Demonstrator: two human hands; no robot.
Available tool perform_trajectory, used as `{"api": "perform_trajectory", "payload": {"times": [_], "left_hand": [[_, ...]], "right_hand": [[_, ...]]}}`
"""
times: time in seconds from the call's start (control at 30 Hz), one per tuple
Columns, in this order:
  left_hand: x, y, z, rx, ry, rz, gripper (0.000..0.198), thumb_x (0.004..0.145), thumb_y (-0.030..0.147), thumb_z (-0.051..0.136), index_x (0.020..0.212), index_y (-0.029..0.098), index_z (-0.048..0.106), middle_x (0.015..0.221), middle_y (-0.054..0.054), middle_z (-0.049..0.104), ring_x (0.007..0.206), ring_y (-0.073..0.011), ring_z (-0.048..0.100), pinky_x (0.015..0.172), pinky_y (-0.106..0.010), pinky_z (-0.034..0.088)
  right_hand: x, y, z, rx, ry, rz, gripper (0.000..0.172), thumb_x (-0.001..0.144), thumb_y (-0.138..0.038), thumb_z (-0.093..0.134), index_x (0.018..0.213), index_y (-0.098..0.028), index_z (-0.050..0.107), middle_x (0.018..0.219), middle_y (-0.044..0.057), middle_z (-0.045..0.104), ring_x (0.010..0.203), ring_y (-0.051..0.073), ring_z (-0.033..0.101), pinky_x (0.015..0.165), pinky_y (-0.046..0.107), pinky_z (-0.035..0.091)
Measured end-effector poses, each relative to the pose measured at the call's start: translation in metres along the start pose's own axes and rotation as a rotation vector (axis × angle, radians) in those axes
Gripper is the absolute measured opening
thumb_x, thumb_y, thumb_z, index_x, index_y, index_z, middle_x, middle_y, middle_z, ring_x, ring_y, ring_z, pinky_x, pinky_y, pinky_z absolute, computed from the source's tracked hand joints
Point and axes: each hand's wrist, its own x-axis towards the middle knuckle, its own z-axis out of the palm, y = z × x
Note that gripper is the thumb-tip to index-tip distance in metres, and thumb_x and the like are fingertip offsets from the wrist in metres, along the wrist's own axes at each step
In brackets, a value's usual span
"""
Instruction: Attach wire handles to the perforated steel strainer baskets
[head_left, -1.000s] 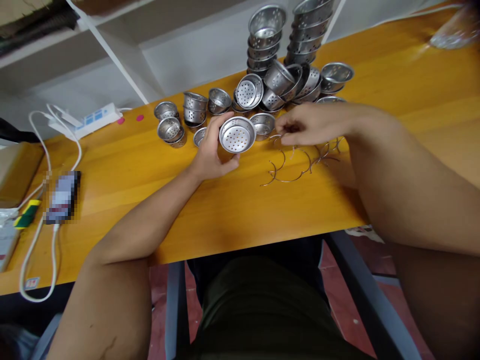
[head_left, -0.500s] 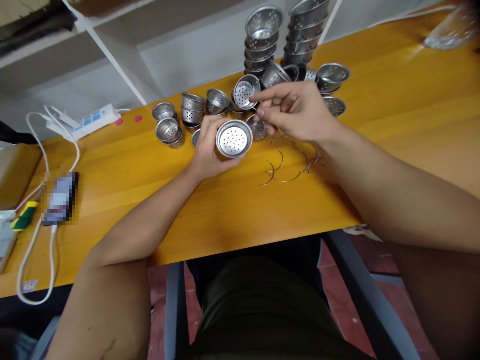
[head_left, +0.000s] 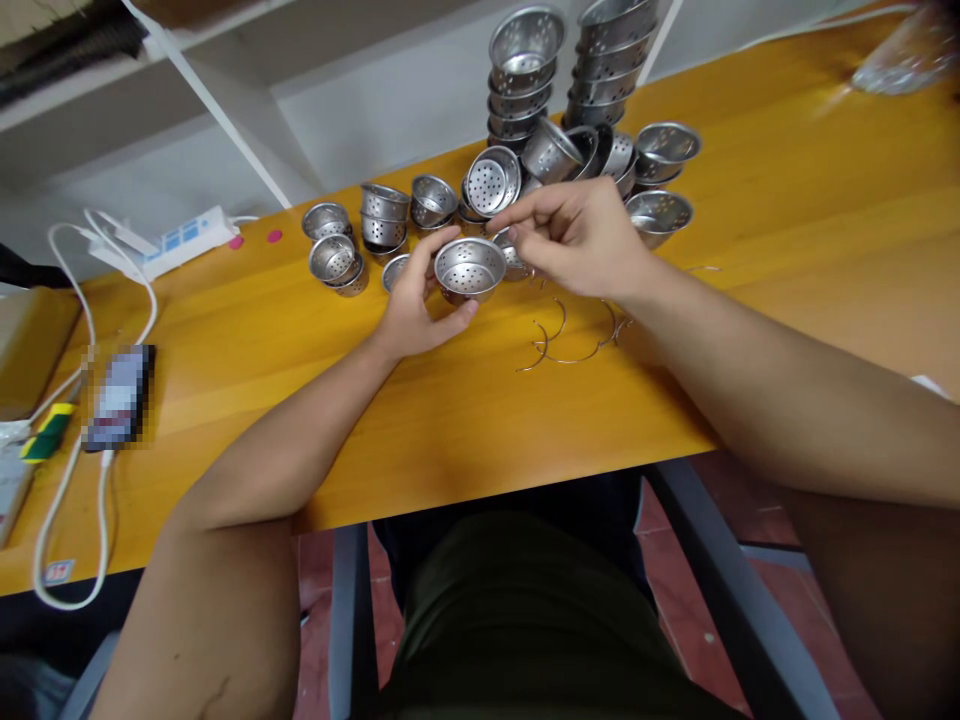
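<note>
My left hand (head_left: 416, 305) holds a small perforated metal strainer cup (head_left: 470, 268) above the table, thumb on the near side and fingers round its left and far side. The cup's open mouth faces up and towards me. Just right of its rim, my right hand (head_left: 581, 240) is closed in a pinch, forefinger and thumb close together. Whatever is in that pinch is too small to make out. Below the right hand lie several thin bent wire pieces (head_left: 570, 360). Another strainer cup (head_left: 493, 182) leans behind the held one, facing me.
Tall stacks of strainer cups (head_left: 525, 60) stand at the back, with loose cups (head_left: 661, 215) to the right and more cups (head_left: 334, 258) to the left. A power strip (head_left: 187, 240), a phone (head_left: 120, 395) and white cables occupy the left side. A shelf borders the back.
The held cup has tipped, so its inner wall now shows instead of its flat base face-on. My right hand has lowered slightly and shifted left towards the cup's rim.
</note>
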Motion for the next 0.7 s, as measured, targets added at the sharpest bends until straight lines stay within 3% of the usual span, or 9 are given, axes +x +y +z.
{"api": "perform_trajectory", "payload": {"times": [0.17,0.27,0.5,0.7], "left_hand": [[0.005,0.006,-0.003,0.052,0.023,-0.001,0.101,0.114,0.092,0.086,0.194,0.042,0.05,0.188,-0.017,0.068,0.185,-0.0468,0.068,0.146,-0.07,0.071],[0.007,0.005,-0.005,0.065,0.024,0.006,0.098,0.112,0.094,0.087,0.189,0.041,0.057,0.182,-0.016,0.072,0.183,-0.0469,0.068,0.147,-0.071,0.07],[0.005,0.004,-0.006,0.032,0.015,0.022,0.096,0.112,0.095,0.084,0.187,0.04,0.058,0.181,-0.016,0.073,0.179,-0.0435,0.071,0.147,-0.068,0.07],[0.004,-0.007,-0.004,0.022,0.019,0.056,0.1,0.111,0.099,0.082,0.187,0.039,0.057,0.181,-0.015,0.072,0.178,-0.0443,0.071,0.148,-0.066,0.067]], "right_hand": [[-0.003,-0.004,0.002,-0.045,0.049,-0.054,0.061,0.107,-0.089,0.076,0.14,-0.043,0.097,0.127,0.009,0.097,0.113,0.048,0.084,0.099,0.073,0.073],[-0.005,-0.007,0.003,-0.09,-0.028,-0.007,0.071,0.107,-0.092,0.072,0.156,-0.044,0.093,0.134,0.009,0.097,0.121,0.05,0.084,0.099,0.07,0.073],[-0.003,-0.012,0.011,-0.252,-0.101,0.019,0.073,0.117,-0.075,0.059,0.185,-0.054,0.077,0.148,0.005,0.095,0.137,0.048,0.085,0.108,0.07,0.074],[0.001,0.002,0.015,-0.218,-0.075,-0.076,0.058,0.12,-0.062,0.069,0.174,-0.05,0.087,0.143,0.006,0.099,0.126,0.047,0.088,0.107,0.069,0.075]]}}
